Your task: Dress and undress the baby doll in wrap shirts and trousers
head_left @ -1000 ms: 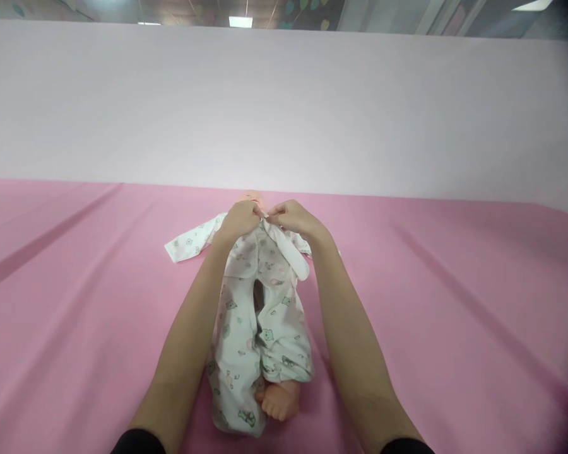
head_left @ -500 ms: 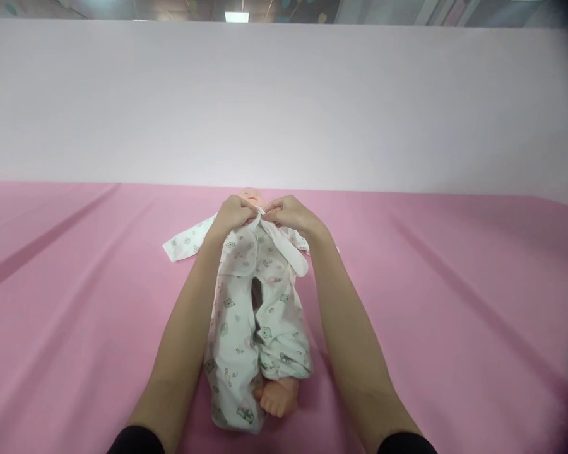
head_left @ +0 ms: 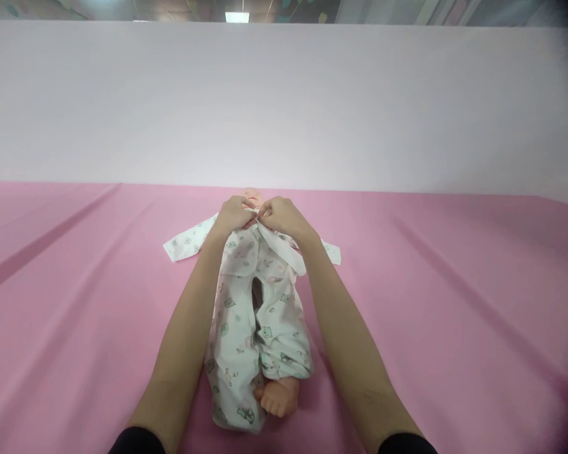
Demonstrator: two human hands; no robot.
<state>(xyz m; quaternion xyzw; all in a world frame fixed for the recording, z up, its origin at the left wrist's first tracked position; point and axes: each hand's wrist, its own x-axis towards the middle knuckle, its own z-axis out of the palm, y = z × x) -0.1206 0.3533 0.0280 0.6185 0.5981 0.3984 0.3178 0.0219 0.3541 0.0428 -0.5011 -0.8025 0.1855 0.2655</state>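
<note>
The left hand (head_left: pixel 236 214) and right hand (head_left: pixel 283 217) meet at the neck of a printed baby suit (head_left: pixel 239 255), upper centre of the frame, each with thumb and fingers drawn into a narrow pinch on the cloth; the fingertips are too small to show exactly which edge each one grips, or whether a fastener lies between them; a fine pinch seems right here, with one hand steadying the cloth and the other doing the small work, and both pulling level so that the collar does not skew; just below the right hand, a white flap (head_left: pixel 284 248) slants down to the right, and is best left loose, clear of the pinch; the suit lies on a doll (head_left: pixel 250 193), whose head shows just beyond the hands, so light pressure near its neck would be wise; one sleeve (head_left: pixel 188 241) spreads to the left; at lower centre a bare foot (head_left: pixel 279 398) pokes from the right-hand leg; beneath lies a creased pink cover (head_left: pixel 94 328), which could ruck under any hard tug; a pale panel (head_left: pixel 284 107) stands behind
</note>
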